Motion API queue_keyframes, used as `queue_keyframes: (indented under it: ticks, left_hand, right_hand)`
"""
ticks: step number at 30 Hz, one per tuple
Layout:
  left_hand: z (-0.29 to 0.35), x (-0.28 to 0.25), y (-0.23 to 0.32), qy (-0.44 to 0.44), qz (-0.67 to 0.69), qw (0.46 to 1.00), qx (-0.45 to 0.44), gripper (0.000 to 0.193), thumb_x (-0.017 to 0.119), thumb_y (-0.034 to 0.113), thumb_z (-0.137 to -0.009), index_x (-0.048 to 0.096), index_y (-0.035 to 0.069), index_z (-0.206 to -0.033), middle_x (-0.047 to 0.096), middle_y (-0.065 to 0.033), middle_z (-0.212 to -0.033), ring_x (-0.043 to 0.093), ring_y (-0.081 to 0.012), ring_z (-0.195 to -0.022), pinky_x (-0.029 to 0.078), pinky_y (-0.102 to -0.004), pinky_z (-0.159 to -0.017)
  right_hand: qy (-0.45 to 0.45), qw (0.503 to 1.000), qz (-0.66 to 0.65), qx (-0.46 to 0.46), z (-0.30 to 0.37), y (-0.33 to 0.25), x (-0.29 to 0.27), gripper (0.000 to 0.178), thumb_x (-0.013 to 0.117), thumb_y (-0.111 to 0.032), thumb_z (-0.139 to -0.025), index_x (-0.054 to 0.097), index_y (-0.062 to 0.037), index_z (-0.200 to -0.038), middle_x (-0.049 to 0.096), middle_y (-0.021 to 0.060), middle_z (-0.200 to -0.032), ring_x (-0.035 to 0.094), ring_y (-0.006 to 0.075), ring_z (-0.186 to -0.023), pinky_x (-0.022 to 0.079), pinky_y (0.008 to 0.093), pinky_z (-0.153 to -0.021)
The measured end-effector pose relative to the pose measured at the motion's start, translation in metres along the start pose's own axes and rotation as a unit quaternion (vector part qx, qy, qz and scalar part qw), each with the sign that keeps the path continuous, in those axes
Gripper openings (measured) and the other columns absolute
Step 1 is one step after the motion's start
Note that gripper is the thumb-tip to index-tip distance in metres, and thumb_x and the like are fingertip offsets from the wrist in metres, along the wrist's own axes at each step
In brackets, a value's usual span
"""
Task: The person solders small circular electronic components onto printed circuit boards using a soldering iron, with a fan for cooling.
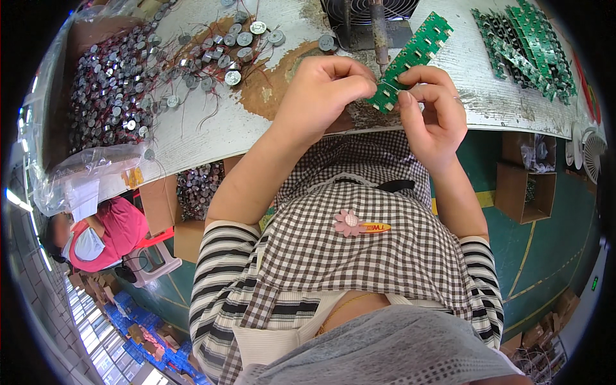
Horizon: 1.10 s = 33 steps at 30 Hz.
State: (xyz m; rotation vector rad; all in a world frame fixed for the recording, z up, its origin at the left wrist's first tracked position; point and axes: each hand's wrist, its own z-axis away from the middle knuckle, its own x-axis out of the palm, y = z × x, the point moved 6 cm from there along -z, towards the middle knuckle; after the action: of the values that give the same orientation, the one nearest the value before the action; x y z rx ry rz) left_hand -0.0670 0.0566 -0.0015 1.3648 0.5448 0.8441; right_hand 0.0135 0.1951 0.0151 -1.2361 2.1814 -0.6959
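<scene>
Circuit board point(418, 51), a long green strip with small pale pieces along it, is held aslant above the near edge of a counter point(471, 83), its far end pointing up and to the right. The counter is white, with paint worn through to brown in the middle. On its left end stands a large carton point(96, 32), partly wrapped in clear plastic and heaped with small round metal parts on thin red wires. On the right lies a pile of green boards point(545, 54), many overlapping. A black fan point(372, 9) sits at the far side, between the carton and that pile. Of the hands, the right hand point(439, 112) pinches the strip's right edge near its lower end between thumb and fingers. The left hand point(324, 90) has thumb and fingers drawn together just beside the strip's left edge; whether they grip anything, I cannot tell. Between fan and hands, a rusty metal rod point(380, 35) points down toward the strip. Smallest are the loose metal parts point(234, 48), scattered between the carton and the left hand.
</scene>
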Motion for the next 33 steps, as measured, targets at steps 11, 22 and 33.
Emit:
queue_keyframes:
  ticks: [11, 22, 33]
  left_hand:
    - [-0.006, 0.0, 0.006, 0.027, -0.033, 0.999, 0.025, 0.006, 0.062, 0.003, -0.073, 0.066, -0.001, -0.076, 0.065, -0.0036, -0.082, 0.049, -0.0039, -0.064, 0.037, -0.0185, -0.056]
    - [0.0, 0.001, -0.002, 0.01, -0.104, 0.994, 0.037, 0.005, 0.063, 0.001, -0.074, 0.064, -0.004, -0.076, 0.065, -0.0072, -0.085, 0.058, -0.0114, -0.078, 0.046, -0.0251, -0.073]
    - [-0.005, -0.001, 0.0, 0.031, -0.107, 0.992, 0.055, 0.007, 0.064, 0.002, -0.077, 0.064, -0.003, -0.082, 0.064, -0.0032, -0.082, 0.057, -0.0073, -0.074, 0.046, -0.0215, -0.068]
  right_hand:
    - [0.012, 1.0, 0.023, -0.015, -0.007, -0.002, -0.001, 0.01, 0.065, 0.008, -0.074, 0.056, 0.003, -0.076, 0.063, 0.0163, -0.089, 0.058, 0.0134, -0.061, 0.047, 0.0229, -0.055]
    - [0.003, 1.0, 0.023, -0.005, 0.006, -0.003, -0.001, 0.012, 0.066, 0.007, -0.072, 0.056, 0.0023, -0.075, 0.063, 0.0167, -0.09, 0.058, 0.0137, -0.061, 0.046, 0.0232, -0.055]
    - [0.019, 0.999, 0.032, 0.023, 0.001, -0.002, 0.002, 0.011, 0.065, 0.009, -0.075, 0.057, 0.0031, -0.077, 0.063, 0.0155, -0.089, 0.059, 0.0132, -0.059, 0.047, 0.0218, -0.053]
